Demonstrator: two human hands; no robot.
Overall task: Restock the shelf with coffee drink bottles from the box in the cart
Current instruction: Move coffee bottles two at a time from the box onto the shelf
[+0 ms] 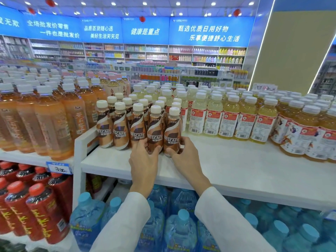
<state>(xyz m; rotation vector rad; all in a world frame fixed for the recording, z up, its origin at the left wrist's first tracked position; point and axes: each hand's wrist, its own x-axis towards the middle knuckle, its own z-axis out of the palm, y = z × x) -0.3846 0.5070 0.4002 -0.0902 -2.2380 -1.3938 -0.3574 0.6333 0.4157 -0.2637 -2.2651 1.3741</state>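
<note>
Squarely ahead, the white shelf (236, 171) ran left to right, its front strip bare towards the right, with big water jugs (181, 231) stacked underneath. Amber tea bottles (51, 124) crowded the neighbouring bay on the left, and pale juice bottles (229, 119) filled the back of the shelf on the right. Between them stood the block of coffee bottles (120, 128), all upright, long axes vertical, white caps up and brown labels facing the person. The box and the cart were out of view. Both arms were stretched forward and up past the shelf edge to the right end of the front row. The left hand (143, 160) curled round the lower body of the fourth bottle (154, 131), thumb on its right flank. The right hand (187, 157) wrapped the end bottle (171, 131) just beside it, thumb on the left flank, fingers round the far side. Both bottles seemed to rest on the shelf, side by side. Each lay directly beyond its own hand, equally near, so the coming move looked like a short push back or sideways to square the row, keeping both bottles upright.
</note>
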